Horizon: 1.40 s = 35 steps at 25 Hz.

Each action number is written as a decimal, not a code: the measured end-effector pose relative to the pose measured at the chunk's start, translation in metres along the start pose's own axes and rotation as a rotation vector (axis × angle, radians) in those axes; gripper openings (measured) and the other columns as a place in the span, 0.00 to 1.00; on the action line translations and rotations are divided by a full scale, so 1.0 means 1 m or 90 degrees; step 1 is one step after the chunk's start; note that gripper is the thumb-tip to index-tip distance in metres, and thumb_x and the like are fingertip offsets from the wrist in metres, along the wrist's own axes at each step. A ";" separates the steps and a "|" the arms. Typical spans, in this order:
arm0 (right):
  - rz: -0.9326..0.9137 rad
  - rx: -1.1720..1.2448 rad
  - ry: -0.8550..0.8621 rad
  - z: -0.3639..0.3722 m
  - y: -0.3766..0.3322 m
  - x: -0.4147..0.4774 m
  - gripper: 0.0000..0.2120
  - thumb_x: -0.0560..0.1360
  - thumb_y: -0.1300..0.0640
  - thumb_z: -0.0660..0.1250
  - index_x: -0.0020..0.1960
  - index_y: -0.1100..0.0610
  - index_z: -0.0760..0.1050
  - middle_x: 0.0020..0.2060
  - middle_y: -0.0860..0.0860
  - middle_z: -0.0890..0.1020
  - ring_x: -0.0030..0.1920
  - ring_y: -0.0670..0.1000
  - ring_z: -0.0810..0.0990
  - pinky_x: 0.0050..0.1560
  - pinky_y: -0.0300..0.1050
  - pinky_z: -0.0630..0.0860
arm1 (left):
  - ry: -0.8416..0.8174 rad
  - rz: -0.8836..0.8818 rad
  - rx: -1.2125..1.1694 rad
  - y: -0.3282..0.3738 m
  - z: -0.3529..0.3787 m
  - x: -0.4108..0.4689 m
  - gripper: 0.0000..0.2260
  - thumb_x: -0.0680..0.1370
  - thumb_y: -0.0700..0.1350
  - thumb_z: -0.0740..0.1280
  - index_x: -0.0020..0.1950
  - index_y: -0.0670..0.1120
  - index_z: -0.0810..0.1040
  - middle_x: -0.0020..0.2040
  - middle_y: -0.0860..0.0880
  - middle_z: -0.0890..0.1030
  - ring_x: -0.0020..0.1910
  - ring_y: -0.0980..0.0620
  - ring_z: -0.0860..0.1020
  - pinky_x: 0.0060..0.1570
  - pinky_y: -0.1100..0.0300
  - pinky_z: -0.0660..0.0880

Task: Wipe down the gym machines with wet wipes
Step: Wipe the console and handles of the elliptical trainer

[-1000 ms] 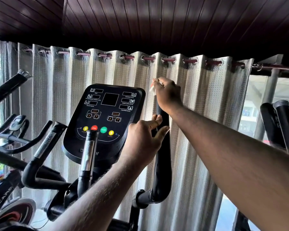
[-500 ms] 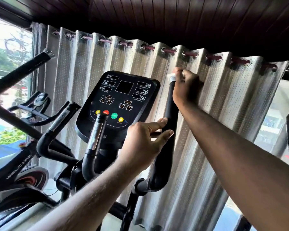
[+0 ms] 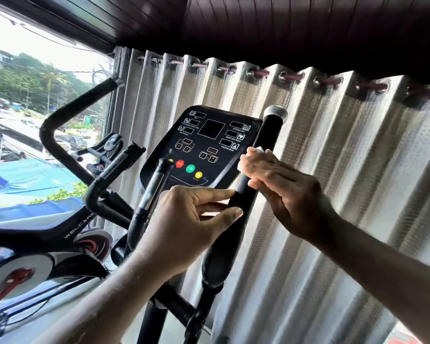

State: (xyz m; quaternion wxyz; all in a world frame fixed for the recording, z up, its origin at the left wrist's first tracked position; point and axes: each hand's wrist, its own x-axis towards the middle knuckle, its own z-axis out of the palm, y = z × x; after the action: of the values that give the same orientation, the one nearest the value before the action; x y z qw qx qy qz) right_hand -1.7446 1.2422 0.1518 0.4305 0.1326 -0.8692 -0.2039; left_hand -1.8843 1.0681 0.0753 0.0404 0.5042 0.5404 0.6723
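The elliptical's black right handlebar (image 3: 270, 131) rises beside the console (image 3: 210, 131) and ends in a silver cap. My right hand (image 3: 283, 187) lies across this bar about halfway up, its fingers fairly straight and blurred, pressing a white wet wipe (image 3: 258, 148) against the foam. Only the wipe's edges show past the fingertips. Lower down, my left hand (image 3: 184, 219) touches the same bar with the tips of its forefinger and thumb; its other fingers are hidden.
A silver-sleeved inner grip (image 3: 154, 187) stands in front of the console. The machine's curved left handlebar (image 3: 60, 112) arcs at the left. A spin bike (image 3: 67, 234) sits below it by the window. A grey curtain (image 3: 345, 170) hangs close behind.
My right hand has slid down from the silver cap to the middle of the handlebar, taking the wipe along. My left hand keeps its place on the bar. The view has shifted right.
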 end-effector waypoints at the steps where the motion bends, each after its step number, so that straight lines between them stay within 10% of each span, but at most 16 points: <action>1: -0.068 -0.027 -0.041 -0.005 0.008 -0.002 0.14 0.84 0.65 0.66 0.68 0.68 0.78 0.69 0.59 0.79 0.74 0.55 0.75 0.75 0.56 0.71 | 0.011 0.009 0.024 0.003 0.001 -0.003 0.13 0.73 0.49 0.81 0.57 0.55 0.88 0.45 0.61 0.88 0.46 0.64 0.86 0.49 0.66 0.82; 13: -0.069 -0.055 -0.017 -0.007 0.047 0.004 0.18 0.82 0.74 0.62 0.71 0.67 0.76 0.71 0.63 0.77 0.76 0.58 0.73 0.76 0.55 0.71 | 0.084 0.021 0.074 0.008 0.008 -0.009 0.11 0.70 0.48 0.82 0.51 0.52 0.89 0.44 0.64 0.87 0.45 0.64 0.86 0.47 0.70 0.80; 26: 0.432 0.060 0.498 0.043 0.035 0.024 0.10 0.81 0.64 0.70 0.62 0.60 0.84 0.55 0.53 0.85 0.58 0.45 0.82 0.62 0.42 0.79 | 0.050 0.033 0.105 0.018 0.006 -0.004 0.10 0.70 0.41 0.82 0.50 0.49 0.89 0.42 0.63 0.87 0.43 0.65 0.85 0.43 0.74 0.78; 35: 0.800 1.137 0.582 0.052 0.003 0.026 0.19 0.79 0.73 0.62 0.65 0.57 0.80 0.47 0.49 0.86 0.44 0.45 0.84 0.45 0.38 0.80 | 0.062 0.025 0.101 0.019 0.008 -0.007 0.10 0.71 0.40 0.82 0.49 0.51 0.88 0.42 0.64 0.86 0.43 0.65 0.86 0.44 0.73 0.79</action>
State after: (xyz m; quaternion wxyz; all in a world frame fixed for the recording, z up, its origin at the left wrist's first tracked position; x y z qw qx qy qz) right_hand -1.8016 1.2470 0.1425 0.4812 -0.0036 -0.3818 0.7891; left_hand -1.8658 1.0620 0.0847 -0.0392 0.4832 0.5831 0.6519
